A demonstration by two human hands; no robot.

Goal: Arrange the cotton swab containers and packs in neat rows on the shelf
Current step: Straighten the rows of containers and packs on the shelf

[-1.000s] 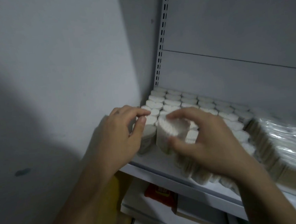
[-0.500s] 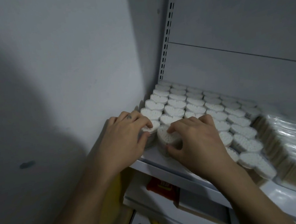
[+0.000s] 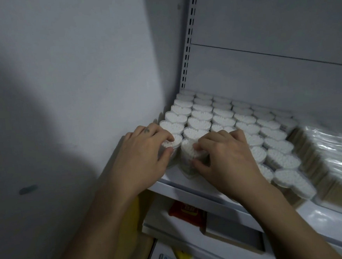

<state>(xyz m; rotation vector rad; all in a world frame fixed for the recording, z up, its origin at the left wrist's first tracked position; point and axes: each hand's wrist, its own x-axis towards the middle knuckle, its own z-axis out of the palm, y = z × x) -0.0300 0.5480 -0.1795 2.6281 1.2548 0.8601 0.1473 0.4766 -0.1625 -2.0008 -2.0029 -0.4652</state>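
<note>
Both hands work at the front left corner of the shelf (image 3: 175, 179). The block of heart-shaped cotton swab containers (image 3: 201, 115) stands there with white tips upward, packed side by side in rows that run back to the rear panel. The left hand (image 3: 140, 159) has its fingers curled over the top of the corner container (image 3: 174, 142) and its thumb pressed to the near side, so the tub is pinched between them. That tub sits just beside the wall (image 3: 81, 75), at the front of the leftmost column. The right hand (image 3: 227, 161) grips the neighbouring container (image 3: 187, 150) the same way, fingertips hooked over the swab tips and thumb low on the clear side facing the person. Holding from above and in front looks deliberate to me. It lets each tub be nudged back against the one behind and squeezed sideways against its neighbour without upsetting the rows. The neighbouring container may be leaning a little, though I cannot be sure. I judge the step in hand to be closing up the front line of the two left columns. To the right, the plastic-wrapped packs (image 3: 330, 158) of swabs lie stacked right against the containers. A slotted upright (image 3: 188, 37) marks the back corner, and a red box (image 3: 183, 209) lies on the lower shelf (image 3: 159, 209) beneath.
</note>
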